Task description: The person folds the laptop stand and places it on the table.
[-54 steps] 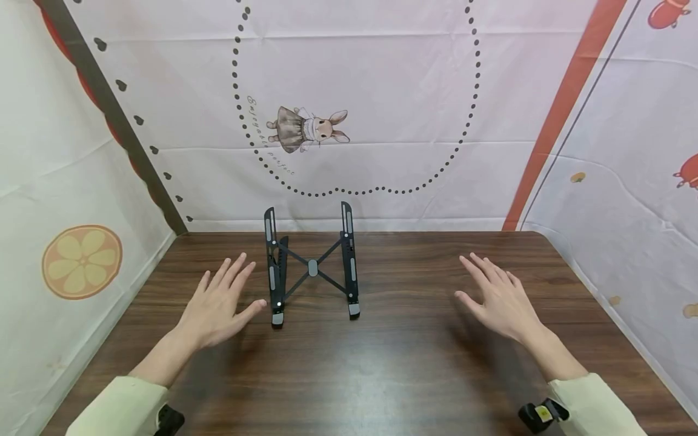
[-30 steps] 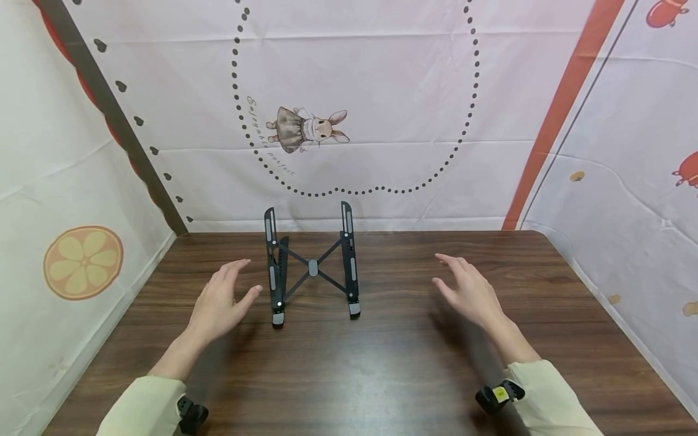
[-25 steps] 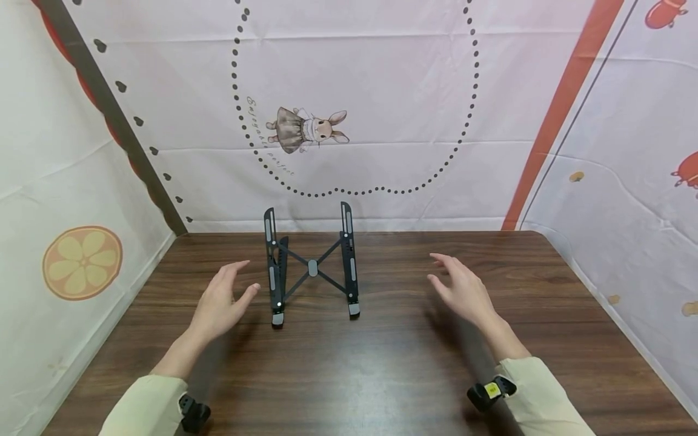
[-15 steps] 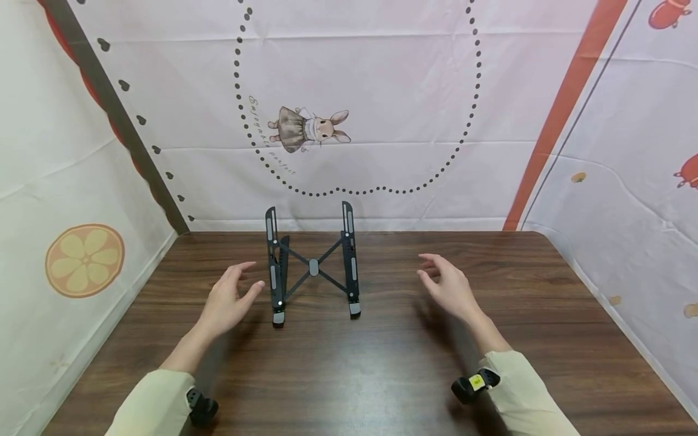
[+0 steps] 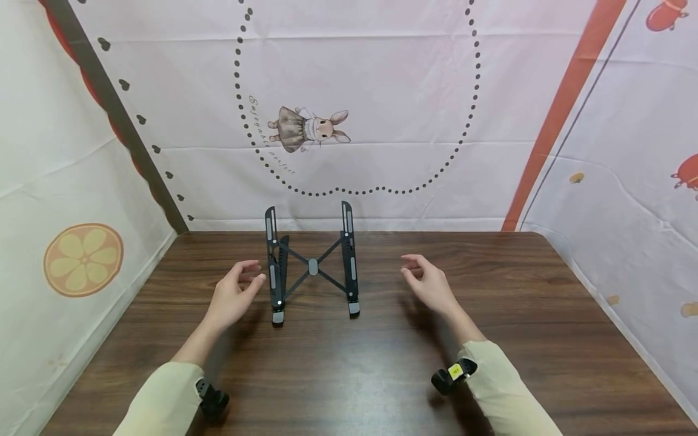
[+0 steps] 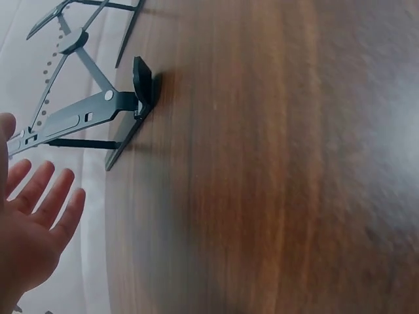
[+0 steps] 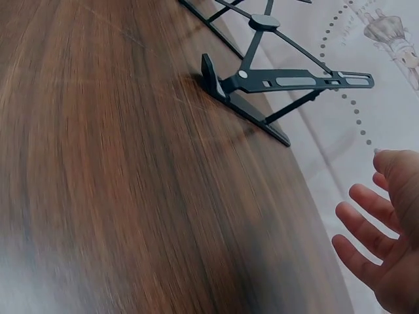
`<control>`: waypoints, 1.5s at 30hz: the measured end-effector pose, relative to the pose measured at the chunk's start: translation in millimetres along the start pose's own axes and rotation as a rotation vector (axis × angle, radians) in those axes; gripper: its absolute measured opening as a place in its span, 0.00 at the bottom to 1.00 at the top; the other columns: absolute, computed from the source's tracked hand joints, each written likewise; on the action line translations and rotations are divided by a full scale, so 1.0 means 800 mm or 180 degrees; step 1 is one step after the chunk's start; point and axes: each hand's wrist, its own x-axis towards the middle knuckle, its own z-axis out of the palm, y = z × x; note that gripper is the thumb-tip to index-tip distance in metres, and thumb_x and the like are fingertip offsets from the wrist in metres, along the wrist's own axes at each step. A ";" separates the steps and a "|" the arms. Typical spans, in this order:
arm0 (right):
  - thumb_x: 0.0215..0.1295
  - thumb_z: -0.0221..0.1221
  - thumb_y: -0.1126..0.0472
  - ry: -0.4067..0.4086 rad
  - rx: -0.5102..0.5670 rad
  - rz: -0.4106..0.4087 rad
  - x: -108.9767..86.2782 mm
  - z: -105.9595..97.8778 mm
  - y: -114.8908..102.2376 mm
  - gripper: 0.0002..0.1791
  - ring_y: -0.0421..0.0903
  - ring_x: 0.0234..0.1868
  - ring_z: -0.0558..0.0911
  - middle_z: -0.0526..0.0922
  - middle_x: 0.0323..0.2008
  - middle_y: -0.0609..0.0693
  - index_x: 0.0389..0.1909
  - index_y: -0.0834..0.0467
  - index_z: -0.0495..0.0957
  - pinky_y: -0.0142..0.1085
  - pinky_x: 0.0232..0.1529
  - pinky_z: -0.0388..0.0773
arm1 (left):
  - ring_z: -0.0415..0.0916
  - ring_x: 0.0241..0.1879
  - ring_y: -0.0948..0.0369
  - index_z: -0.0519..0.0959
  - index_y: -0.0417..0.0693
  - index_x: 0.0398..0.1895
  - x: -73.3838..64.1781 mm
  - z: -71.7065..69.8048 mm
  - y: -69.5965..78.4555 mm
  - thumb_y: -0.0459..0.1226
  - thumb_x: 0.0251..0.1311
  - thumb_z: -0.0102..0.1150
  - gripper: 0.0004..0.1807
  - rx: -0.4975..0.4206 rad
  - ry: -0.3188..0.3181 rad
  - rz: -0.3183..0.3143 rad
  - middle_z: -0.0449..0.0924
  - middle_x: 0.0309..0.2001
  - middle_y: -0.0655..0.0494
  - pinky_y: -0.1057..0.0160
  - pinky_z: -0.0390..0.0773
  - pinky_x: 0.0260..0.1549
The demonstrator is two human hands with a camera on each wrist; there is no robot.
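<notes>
Fingers (image 6: 68, 220) loosely bent, my left grip (image 5: 231, 297) is released and holds nothing, just beside the left rail (image 5: 272, 275) of a dark grey, X-braced folding stand (image 5: 313, 267); I cannot tell whether my thumb touches it. My right grip (image 5: 433, 289) is likewise released, its fingers curved around nothing, apart from the right rail (image 5: 351, 287).

The stand is propped upright towards the far edge of the brown wood-grain tabletop (image 5: 338, 375), left of its middle. I judge it light for its spread, since it is mostly thin bars and gaps, and the bars look stiff, metal or hard plastic. The joints are another matter: the crossed struts (image 5: 329, 252) meet at an oval grey hub (image 7: 264, 23), so I expect the frame to fold or skew if I squeeze unevenly.

The best hold seems to be both rails at once, midway along, thumbs on the inlaid pale grey strips (image 5: 352, 267), which probably slip less than the smooth bars. I would avoid the slim struts, where skin could pinch, and not lift by the small upturned front lips (image 5: 278, 318). Behind everything hangs a white printed cloth (image 5: 382, 97).
</notes>
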 end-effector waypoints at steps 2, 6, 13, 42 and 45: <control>0.64 0.55 0.61 -0.0023 0.0064 0.0065 0.001 0.006 -0.004 0.16 0.50 0.39 0.82 0.82 0.40 0.54 0.53 0.57 0.73 0.44 0.38 0.78 | 0.73 0.51 0.49 0.65 0.44 0.60 0.002 0.000 -0.002 0.51 0.64 0.48 0.27 -0.0110 -0.0072 -0.0129 0.73 0.55 0.44 0.49 0.75 0.45; 0.65 0.55 0.59 -0.0099 0.0140 0.0165 0.003 0.022 -0.011 0.16 0.50 0.40 0.82 0.82 0.41 0.54 0.53 0.57 0.73 0.44 0.40 0.77 | 0.72 0.51 0.49 0.66 0.43 0.59 0.005 0.001 -0.005 0.50 0.64 0.48 0.26 -0.0215 -0.0122 -0.0321 0.73 0.55 0.44 0.49 0.74 0.46; 0.66 0.54 0.57 -0.0247 0.0316 0.0416 0.007 0.046 -0.022 0.16 0.46 0.41 0.80 0.80 0.44 0.51 0.54 0.53 0.72 0.39 0.38 0.77 | 0.74 0.44 0.55 0.69 0.44 0.56 0.009 0.009 -0.006 0.49 0.64 0.49 0.23 -0.0279 -0.0109 -0.0537 0.75 0.52 0.46 0.63 0.75 0.38; 0.66 0.53 0.61 -0.0557 0.1128 0.0754 0.024 0.110 -0.034 0.21 0.47 0.41 0.80 0.78 0.48 0.57 0.60 0.55 0.68 0.36 0.34 0.81 | 0.78 0.36 0.57 0.69 0.40 0.54 0.018 0.036 -0.002 0.37 0.63 0.51 0.18 -0.0775 -0.0259 -0.0969 0.76 0.45 0.43 0.61 0.80 0.34; 0.65 0.54 0.62 -0.0549 0.1112 0.0761 0.026 0.112 -0.036 0.21 0.47 0.38 0.80 0.79 0.47 0.56 0.59 0.56 0.68 0.36 0.32 0.80 | 0.78 0.35 0.59 0.70 0.40 0.53 0.018 0.037 -0.003 0.35 0.63 0.51 0.16 -0.0741 -0.0253 -0.0964 0.76 0.43 0.44 0.62 0.80 0.33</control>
